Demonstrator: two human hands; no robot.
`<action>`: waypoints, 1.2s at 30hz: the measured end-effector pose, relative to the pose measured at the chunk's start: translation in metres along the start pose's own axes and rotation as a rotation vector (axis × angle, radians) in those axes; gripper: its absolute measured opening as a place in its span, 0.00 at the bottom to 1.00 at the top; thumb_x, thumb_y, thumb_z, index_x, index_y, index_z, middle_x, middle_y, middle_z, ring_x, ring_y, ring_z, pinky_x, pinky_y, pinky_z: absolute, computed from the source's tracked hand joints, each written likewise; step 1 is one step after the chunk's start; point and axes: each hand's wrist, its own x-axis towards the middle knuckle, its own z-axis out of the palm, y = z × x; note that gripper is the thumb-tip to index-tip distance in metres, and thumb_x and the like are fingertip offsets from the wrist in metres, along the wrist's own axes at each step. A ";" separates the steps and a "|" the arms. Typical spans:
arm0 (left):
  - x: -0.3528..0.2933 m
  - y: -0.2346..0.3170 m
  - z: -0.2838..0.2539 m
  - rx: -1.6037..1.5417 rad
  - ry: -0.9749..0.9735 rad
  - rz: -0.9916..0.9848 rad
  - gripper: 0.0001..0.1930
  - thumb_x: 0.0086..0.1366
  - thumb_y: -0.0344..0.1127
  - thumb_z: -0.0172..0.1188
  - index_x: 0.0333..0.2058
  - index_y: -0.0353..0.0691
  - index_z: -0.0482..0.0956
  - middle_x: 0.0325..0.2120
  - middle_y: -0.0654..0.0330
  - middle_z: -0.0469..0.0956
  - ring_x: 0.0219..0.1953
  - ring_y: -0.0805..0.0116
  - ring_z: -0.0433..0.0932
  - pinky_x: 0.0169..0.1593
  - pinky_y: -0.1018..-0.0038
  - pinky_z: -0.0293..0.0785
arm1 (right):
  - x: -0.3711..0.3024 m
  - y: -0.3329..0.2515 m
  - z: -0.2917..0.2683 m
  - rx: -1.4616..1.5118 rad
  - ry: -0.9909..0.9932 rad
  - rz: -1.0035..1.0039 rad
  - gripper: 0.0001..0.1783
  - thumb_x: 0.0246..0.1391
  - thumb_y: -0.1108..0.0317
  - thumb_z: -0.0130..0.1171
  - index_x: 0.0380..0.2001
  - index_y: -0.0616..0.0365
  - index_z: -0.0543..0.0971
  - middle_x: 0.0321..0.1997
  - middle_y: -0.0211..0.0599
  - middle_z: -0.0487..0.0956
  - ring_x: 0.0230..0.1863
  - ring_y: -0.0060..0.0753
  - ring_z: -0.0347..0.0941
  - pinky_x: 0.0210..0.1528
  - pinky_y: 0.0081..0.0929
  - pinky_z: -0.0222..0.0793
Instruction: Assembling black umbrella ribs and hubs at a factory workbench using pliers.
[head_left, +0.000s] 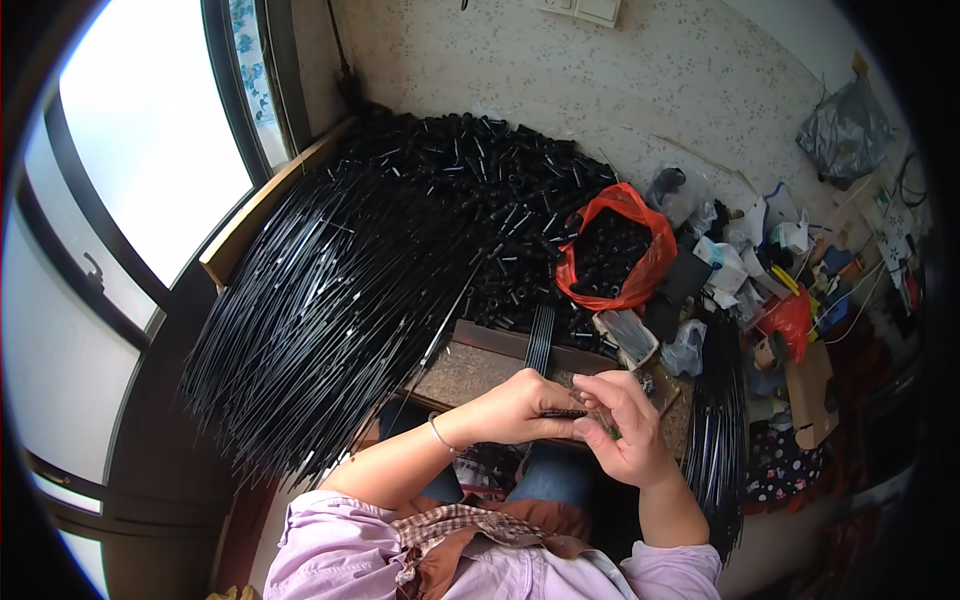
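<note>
Left hand (515, 408) and right hand (622, 428) together pinch one thin black rod (563, 413) near the lap. A huge rod pile (330, 300) (far left) looks unworked; a finished bundle (715, 430) stands right.

Black rods (330, 300), red bag (640, 270)

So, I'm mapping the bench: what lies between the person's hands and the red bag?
In the head view, a short bundle of thin black rods lies on the board, with loose small black tubes beyond it, before the red bag.
</note>
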 end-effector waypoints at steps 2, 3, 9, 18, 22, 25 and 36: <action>-0.004 -0.016 0.007 -0.038 -0.048 -0.102 0.17 0.51 0.34 0.64 0.39 0.34 0.75 0.35 0.51 0.77 0.37 0.56 0.76 0.41 0.72 0.72 | 0.004 0.001 0.003 -0.144 -0.047 -0.106 0.15 0.39 0.83 0.57 0.36 0.63 0.76 0.33 0.39 0.72 0.33 0.38 0.69 0.34 0.28 0.67; -0.009 -0.031 0.013 -0.073 -0.090 -0.209 0.20 0.50 0.33 0.64 0.42 0.35 0.74 0.40 0.50 0.75 0.42 0.56 0.75 0.44 0.72 0.71 | 0.007 0.003 0.004 -0.284 -0.097 -0.216 0.15 0.39 0.83 0.57 0.36 0.63 0.77 0.35 0.39 0.72 0.34 0.38 0.69 0.35 0.28 0.67; -0.047 -0.090 0.045 0.957 -0.097 -0.323 0.45 0.44 0.56 0.60 0.60 0.47 0.53 0.62 0.42 0.40 0.64 0.45 0.39 0.53 0.36 0.48 | -0.005 0.002 0.002 -0.148 -0.123 -0.103 0.17 0.40 0.85 0.52 0.37 0.62 0.75 0.33 0.42 0.75 0.33 0.40 0.73 0.34 0.28 0.69; -0.066 -0.079 0.041 0.991 -0.276 -0.176 0.45 0.43 0.48 0.56 0.59 0.34 0.51 0.61 0.44 0.46 0.64 0.50 0.45 0.60 0.50 0.47 | 0.031 0.139 0.010 -0.022 0.067 0.302 0.08 0.51 0.70 0.53 0.30 0.63 0.78 0.26 0.39 0.78 0.24 0.30 0.73 0.29 0.21 0.67; -0.072 -0.068 0.040 0.957 -0.315 -0.206 0.44 0.43 0.42 0.56 0.60 0.36 0.49 0.61 0.45 0.46 0.64 0.52 0.45 0.61 0.52 0.44 | -0.006 0.250 -0.033 -0.801 0.191 0.328 0.04 0.44 0.72 0.56 0.24 0.61 0.78 0.28 0.39 0.75 0.32 0.44 0.69 0.35 0.30 0.67; -0.077 -0.073 0.039 0.932 -0.283 -0.224 0.44 0.43 0.41 0.55 0.60 0.36 0.49 0.62 0.48 0.46 0.65 0.54 0.45 0.62 0.53 0.42 | -0.015 0.263 -0.033 -0.782 0.046 0.274 0.03 0.41 0.73 0.58 0.23 0.59 0.78 0.29 0.37 0.73 0.36 0.42 0.67 0.37 0.34 0.66; -0.075 -0.082 0.039 1.007 -0.313 -0.230 0.40 0.49 0.43 0.51 0.60 0.33 0.50 0.61 0.48 0.48 0.64 0.56 0.47 0.63 0.60 0.44 | -0.012 0.213 0.047 0.471 0.326 0.787 0.05 0.56 0.68 0.48 0.32 0.58 0.69 0.37 0.40 0.75 0.38 0.32 0.72 0.39 0.28 0.68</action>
